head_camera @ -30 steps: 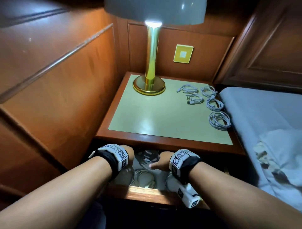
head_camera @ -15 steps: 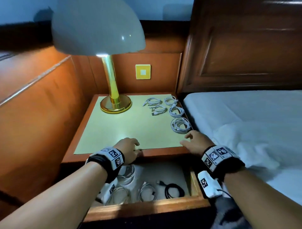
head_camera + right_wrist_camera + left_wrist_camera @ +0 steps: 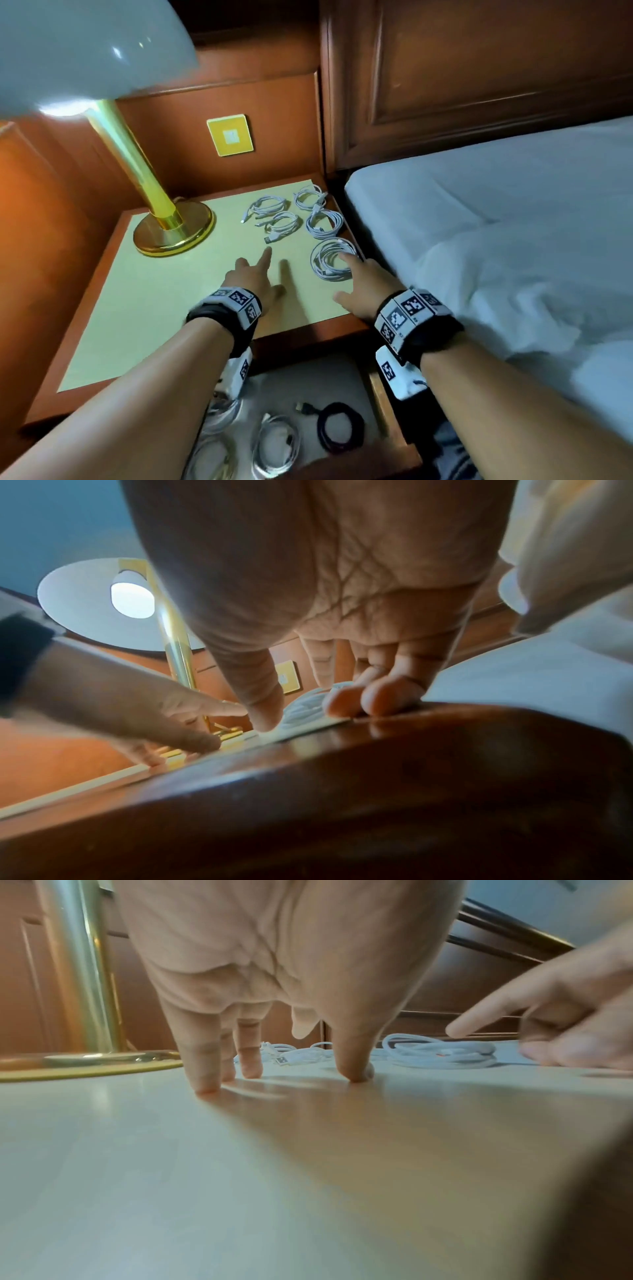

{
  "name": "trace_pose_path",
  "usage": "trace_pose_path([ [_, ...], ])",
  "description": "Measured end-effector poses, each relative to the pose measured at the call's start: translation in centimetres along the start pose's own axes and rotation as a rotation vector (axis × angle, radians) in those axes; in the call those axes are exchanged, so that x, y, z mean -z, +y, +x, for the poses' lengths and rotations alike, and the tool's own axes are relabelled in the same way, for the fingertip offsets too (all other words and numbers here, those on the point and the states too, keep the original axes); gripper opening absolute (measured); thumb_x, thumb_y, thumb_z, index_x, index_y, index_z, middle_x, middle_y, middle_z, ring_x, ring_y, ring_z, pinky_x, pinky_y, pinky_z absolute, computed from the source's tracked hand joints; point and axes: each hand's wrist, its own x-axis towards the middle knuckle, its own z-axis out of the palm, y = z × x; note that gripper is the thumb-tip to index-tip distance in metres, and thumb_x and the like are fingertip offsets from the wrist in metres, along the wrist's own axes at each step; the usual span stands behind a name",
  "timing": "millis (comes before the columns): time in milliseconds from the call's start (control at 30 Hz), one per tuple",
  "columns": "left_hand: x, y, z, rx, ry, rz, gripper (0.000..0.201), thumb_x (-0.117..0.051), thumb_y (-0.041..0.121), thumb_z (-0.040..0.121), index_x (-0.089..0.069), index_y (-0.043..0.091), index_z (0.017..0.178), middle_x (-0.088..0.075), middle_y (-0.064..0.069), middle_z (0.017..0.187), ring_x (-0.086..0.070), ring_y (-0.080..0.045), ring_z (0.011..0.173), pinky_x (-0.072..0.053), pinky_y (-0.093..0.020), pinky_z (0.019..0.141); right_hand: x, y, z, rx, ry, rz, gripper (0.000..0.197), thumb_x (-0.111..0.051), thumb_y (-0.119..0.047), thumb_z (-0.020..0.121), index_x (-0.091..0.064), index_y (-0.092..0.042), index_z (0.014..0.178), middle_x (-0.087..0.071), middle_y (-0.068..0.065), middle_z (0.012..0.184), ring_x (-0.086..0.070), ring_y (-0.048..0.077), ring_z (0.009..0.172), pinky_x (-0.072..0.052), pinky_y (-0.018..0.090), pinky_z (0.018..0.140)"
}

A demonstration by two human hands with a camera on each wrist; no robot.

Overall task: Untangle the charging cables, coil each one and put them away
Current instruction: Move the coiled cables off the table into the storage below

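Cables [image 3: 330, 260] in round white coils; left hand [image 3: 255, 279], right hand [image 3: 368, 286] both spread

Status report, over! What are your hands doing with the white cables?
Both hands open, empty. Right fingertips reaching the nearest white coil; four more coils behind. Nothing blocking.

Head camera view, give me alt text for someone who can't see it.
Two bare hands reach over a nightstand: the right hand touches the nearest of five coiled white cables, the left hand points beside it. Below, an open drawer holds more coils, one black; a brass lamp stands left.
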Motion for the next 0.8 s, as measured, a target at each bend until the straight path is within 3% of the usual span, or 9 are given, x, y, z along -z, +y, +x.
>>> trace_pose_path([
  [133,1.5,1.9,3.9,0.046,-0.032,0.101,0.094,-0.059,0.067,0.087,0.000,0.046,0.156,-0.036,-0.017,0.145,-0.049,-0.041,0.122,-0.049,-0.046,0.098,-0.6,0.6,0.8,0.008,-0.013,-0.028,0.077,-0.062,-0.044,0.089,-0.018,-0.041,0.152,-0.034,0.010,0.146,-0.057,0.031,0.116,-0.051,0.040,0.093],
  [267,2.7,3.2,6.8,0.037,-0.050,0.095,0.107,-0.065,0.071,0.079,0.003,0.043,0.157,-0.026,-0.022,0.151,-0.043,-0.049,0.130,-0.041,-0.053,0.104,-0.7,0.7,1.3,0.025,-0.037,-0.032,0.074,-0.061,-0.049,0.090,-0.021,-0.041,0.152,-0.032,0.008,0.148,-0.054,0.031,0.123,-0.048,0.041,0.100],
  [400,3.4,3.2,8.9,0.002,-0.083,0.160,0.114,-0.064,0.079,0.071,-0.005,0.037,0.159,-0.026,-0.023,0.154,-0.038,-0.045,0.136,-0.038,-0.051,0.110,-0.7,0.8,1.4,0.027,-0.047,-0.050,0.065,-0.059,-0.053,0.091,-0.031,-0.038,0.146,-0.034,0.008,0.143,-0.056,0.033,0.118,-0.050,0.041,0.094],
  [500,3.7,3.2,9.3,-0.032,-0.080,0.203,0.103,-0.063,0.079,0.072,-0.025,0.033,0.156,-0.036,-0.022,0.147,-0.041,-0.041,0.132,-0.040,-0.048,0.108,-0.7,0.7,1.5,0.018,-0.048,-0.047,0.062,-0.060,-0.054,0.090,-0.034,-0.035,0.143,-0.036,0.007,0.140,-0.057,0.032,0.115,-0.050,0.043,0.095],
  [633,3.2,3.1,8.3,-0.002,-0.041,0.075,0.093,-0.071,0.068,0.075,-0.038,0.025,0.151,-0.031,-0.020,0.145,-0.053,-0.040,0.121,-0.040,-0.043,0.109,-0.9,0.4,1.4,0.011,-0.022,-0.054,0.059,-0.060,-0.053,0.090,-0.039,-0.031,0.141,-0.038,0.008,0.138,-0.057,0.032,0.115,-0.050,0.042,0.096],
  [800,2.2,0.4,5.6,0.003,0.047,-0.036,0.058,-0.072,0.058,0.082,-0.060,0.034,0.133,-0.045,-0.013,0.131,-0.060,-0.036,0.104,-0.049,-0.040,0.097,-1.5,-0.1,0.6,0.034,-0.007,-0.076,0.055,-0.058,-0.046,0.092,-0.040,-0.031,0.142,-0.041,0.009,0.137,-0.057,0.030,0.112,-0.050,0.040,0.093],
])
